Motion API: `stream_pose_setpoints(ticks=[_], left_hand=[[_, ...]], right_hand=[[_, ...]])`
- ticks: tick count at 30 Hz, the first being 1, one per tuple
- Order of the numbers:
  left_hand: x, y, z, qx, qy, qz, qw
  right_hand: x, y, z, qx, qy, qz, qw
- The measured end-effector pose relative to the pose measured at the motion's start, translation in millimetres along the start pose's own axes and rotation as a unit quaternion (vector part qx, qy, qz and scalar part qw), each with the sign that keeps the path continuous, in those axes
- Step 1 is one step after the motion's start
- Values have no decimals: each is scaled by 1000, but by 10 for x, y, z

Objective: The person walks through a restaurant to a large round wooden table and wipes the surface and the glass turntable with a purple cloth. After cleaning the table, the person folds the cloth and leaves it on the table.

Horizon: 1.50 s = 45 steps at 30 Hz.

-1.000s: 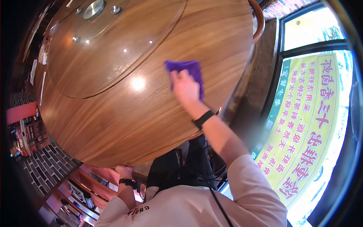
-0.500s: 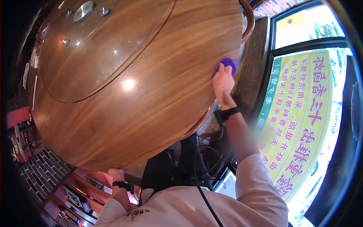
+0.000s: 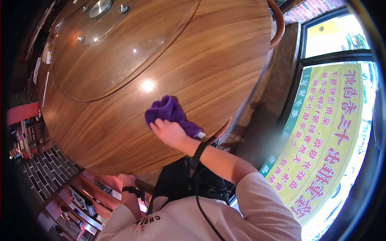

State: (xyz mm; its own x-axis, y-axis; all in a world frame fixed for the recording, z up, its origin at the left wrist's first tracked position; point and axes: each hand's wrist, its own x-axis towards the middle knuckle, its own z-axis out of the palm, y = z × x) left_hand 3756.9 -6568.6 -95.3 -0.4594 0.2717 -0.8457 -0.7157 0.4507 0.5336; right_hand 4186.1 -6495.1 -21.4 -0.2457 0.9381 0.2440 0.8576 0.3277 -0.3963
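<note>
The person leans over a big round wooden table [image 3: 225,60], and their right hand [image 3: 171,132] sits on its near part, a little right of the middle, close to the near rim. That hand is clenched over a purple cloth [image 3: 169,110], fingers curled into the bunched fabric and pressing it flat on the wood. Most of the cloth bulges out on the far side of the knuckles, and a small pale tag pokes out at its right end. A black band [image 3: 199,150] wraps the right wrist, and the pale sleeve runs back from it toward the near right. The left hand [image 3: 128,179] is down at the table's near edge, well apart from the cloth, with a black watch [image 3: 130,189] on its wrist. It sits against the underside of the rim, and I cannot tell whether it grips the edge or just rests there, since the fingers are hidden. Farther across the table lies a round glass turntable [image 3: 120,48] with a metal hub [image 3: 100,8] at its far left, and ceiling lights glint on both glass and wood. To the right, a window carries a yellow banner [image 3: 321,132] with red and pink characters. Grey brick [image 3: 48,172] shows at the near left, below the table.
</note>
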Motion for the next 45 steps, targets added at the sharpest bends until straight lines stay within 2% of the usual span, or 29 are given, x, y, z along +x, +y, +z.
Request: stream_pose_setpoints(ticks=[2, 4, 6, 7, 9, 11, 13, 17, 18, 20, 21, 22, 23, 24, 26, 29, 31, 35, 37, 38, 39, 40, 41, 42, 43, 45], left_hand=[[118, -12, -62, -2, -9, -1, 1000], [316, -4, -178, -5, -21, -2, 1000], [582, 14, -323, -15, -39, 1, 999], [724, 37, -386, -24, -47, -1, 999], [189, -42, -25, -18, -27, 19, 999], [-324, -97, 309, -23, -13, 33, 999], [-404, -92, 317, -30, -26, 39, 998], [-50, -150, 184, 3, -35, 81, 996], [133, -175, 104, 27, -24, 95, 995], [199, -153, -87, 25, -15, 105, 994], [159, -164, -24, -4, -27, 106, 994], [12, -164, 91, -25, -28, 102, 994], [-141, -162, 212, -46, -28, 98, 994], [-437, -103, 448, -59, -21, 90, 994], [-715, -45, 628, -74, -3, 85, 994], [-664, -50, 633, -78, 5, 90, 993], [-387, -161, 486, -69, -36, 105, 991], [-399, -123, 399, -82, -22, 104, 991], [-303, -175, 328, -94, -1, 105, 990], [-236, -177, 340, -99, 4, 105, 990], [-251, -180, 346, -104, 4, 92, 990], [-306, -164, 363, -109, 3, 78, 991], [-347, -130, 406, -114, -1, 65, 991], [-424, -95, 467, -130, -13, 54, 990], [-523, -67, 524, -146, -23, 43, 988], [-507, -68, 512, -161, -28, 46, 985]], right_hand=[[-10, 291, -185, -4, -24, 60, 998], [-65, 819, -420, -60, 58, 136, 987], [-163, 1503, -605, -168, 75, 271, 945], [-188, 1748, -871, -168, 68, 345, 921], [-386, 2249, -1130, -193, 128, 405, 884], [-544, 2642, -1236, -203, 129, 441, 865], [-465, 2702, -1272, -231, 111, 476, 841], [-423, 2454, -1073, -212, 98, 409, 882], [-365, 2278, -938, -205, 96, 361, 905], [-177, 1689, -656, -165, 73, 277, 944], [-60, 1318, -452, -197, 38, 260, 944], [-17, 961, -278, -122, 78, 175, 974], [75, 547, -181, -92, 40, 128, 987], [137, 146, -15, -104, -23, 115, 988], [150, -601, 306, -119, -71, 33, 990], [116, -1474, 635, -47, -99, -51, 993], [64, -1759, 850, 19, -70, -76, 995], [109, -1625, 743, 66, -113, -61, 990], [132, -1252, 632, 27, -95, -31, 995], [178, -1017, 542, 28, -54, -6, 998], [200, -786, 540, 125, -82, 184, 972], [230, -449, 439, 106, -28, 115, 987], [420, -313, 218, -12, -47, 120, 992], [530, -143, 82, -14, -29, 150, 988], [553, 103, 125, -24, 31, 128, 991], [737, 159, 148, -84, 17, 168, 982]])
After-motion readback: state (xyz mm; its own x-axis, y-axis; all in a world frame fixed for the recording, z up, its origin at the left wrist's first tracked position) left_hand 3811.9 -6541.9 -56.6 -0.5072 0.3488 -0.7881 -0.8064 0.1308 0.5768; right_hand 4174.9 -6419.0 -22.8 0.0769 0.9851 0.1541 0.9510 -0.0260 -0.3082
